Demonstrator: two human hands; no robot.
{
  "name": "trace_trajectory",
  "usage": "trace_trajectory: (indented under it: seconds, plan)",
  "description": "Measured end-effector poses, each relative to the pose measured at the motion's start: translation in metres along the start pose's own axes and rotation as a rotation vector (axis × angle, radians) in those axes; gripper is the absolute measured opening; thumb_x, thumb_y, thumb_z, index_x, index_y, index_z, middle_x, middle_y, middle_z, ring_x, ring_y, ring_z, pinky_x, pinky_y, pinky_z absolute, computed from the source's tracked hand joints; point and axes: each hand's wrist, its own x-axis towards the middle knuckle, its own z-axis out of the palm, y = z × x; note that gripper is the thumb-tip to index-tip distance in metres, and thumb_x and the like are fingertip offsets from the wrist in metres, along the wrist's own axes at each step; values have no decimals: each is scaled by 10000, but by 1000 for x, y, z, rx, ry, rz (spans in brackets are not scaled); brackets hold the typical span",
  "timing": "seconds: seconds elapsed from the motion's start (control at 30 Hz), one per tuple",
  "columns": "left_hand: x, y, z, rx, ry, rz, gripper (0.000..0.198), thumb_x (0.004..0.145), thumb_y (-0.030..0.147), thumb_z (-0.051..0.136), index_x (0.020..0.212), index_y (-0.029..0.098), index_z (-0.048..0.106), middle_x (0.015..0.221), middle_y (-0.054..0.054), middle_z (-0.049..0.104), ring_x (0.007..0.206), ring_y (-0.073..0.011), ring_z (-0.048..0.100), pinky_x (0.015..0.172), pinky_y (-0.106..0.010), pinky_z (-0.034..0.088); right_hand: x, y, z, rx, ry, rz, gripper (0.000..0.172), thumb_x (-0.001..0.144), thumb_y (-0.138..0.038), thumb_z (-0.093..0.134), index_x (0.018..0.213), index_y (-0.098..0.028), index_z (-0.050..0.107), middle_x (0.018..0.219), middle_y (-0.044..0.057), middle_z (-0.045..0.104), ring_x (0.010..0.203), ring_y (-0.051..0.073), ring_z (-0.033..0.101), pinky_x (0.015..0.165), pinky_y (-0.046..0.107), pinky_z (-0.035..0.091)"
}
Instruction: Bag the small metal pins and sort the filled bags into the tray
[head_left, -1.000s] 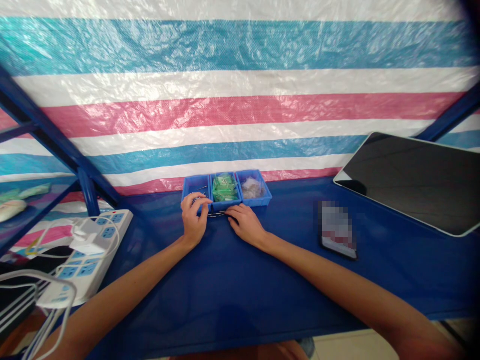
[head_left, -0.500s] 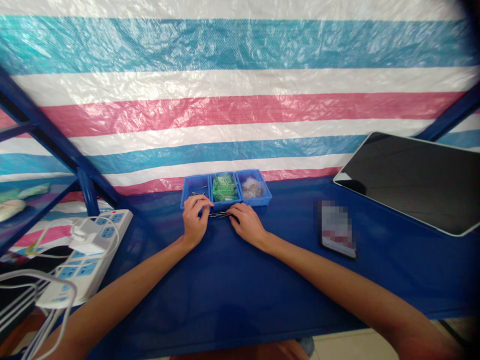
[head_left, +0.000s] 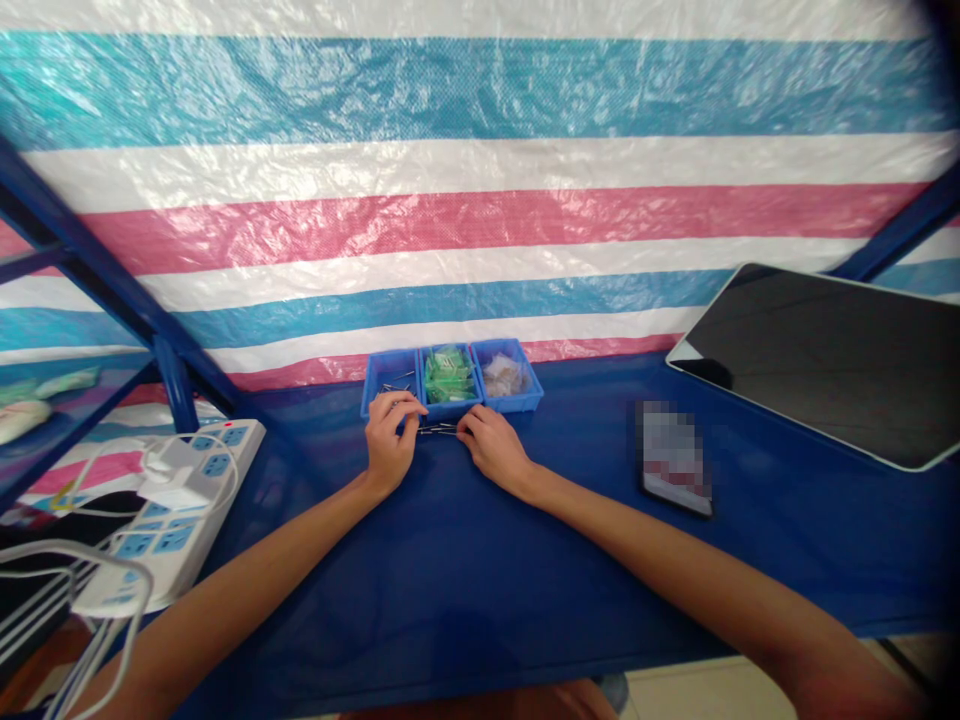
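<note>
Several thin metal rods (head_left: 437, 430) lie close together on the blue table, in front of the bins and between my hands. The fingers of my left hand (head_left: 388, 445) curve over the front of the left blue bin (head_left: 367, 385), thumb apart from them near the rods' left ends. My right hand (head_left: 495, 448) has its fingertips closed at the rods' right ends. More thin metal pieces lie in the left bin. The middle blue bin (head_left: 450, 408) holds green plastic packets (head_left: 448, 375), and the right blue bin (head_left: 536, 390) clear plastic bags (head_left: 506, 375).
A phone (head_left: 675, 460), partly blurred out, lies right of my right forearm. Further right is a dark-screened panel (head_left: 825, 365). At left stand a white power strip (head_left: 202, 510) with cables and a blue frame post (head_left: 174, 385). Striped sheeting (head_left: 480, 220) hangs behind.
The rods' right ends, spread at a slant before, now lie closer together and straighter. My right fingertips have shifted slightly; my left hand has stayed put.
</note>
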Motion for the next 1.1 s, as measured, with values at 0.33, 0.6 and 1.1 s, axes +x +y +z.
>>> trace_trajectory:
  seconds: [0.33, 0.6, 1.1]
  plan:
    - [1, 4, 0, 60, -70, 58, 98, 848, 230, 562, 893, 201, 644, 988, -47, 586, 995, -195, 537, 941, -384, 386, 0, -4, -7, 198, 122, 2, 109, 918, -197, 492, 872, -186, 590, 844, 47, 633, 812, 193, 544, 766, 314, 412]
    - [-1, 0, 5, 146, -184, 136, 111, 858, 282, 575, 860, 209, 658, 1120, -55, 551, 1103, -213, 487, 988, -405, 342, -2, -5, -11, 319, 241, -24, 136, 925, -235, 485, 894, -201, 613, 875, 41, 654, 830, 188, 576, 795, 314, 421]
    - [-1, -2, 6, 102, -145, 71, 138, 886, 282, 532, 864, 190, 633, 1080, -58, 563, 1070, -200, 496, 962, -393, 362, -2, -7, -14, 352, 286, 3, 147, 916, -284, 511, 871, -200, 623, 810, 24, 645, 746, 167, 565, 742, 302, 407]
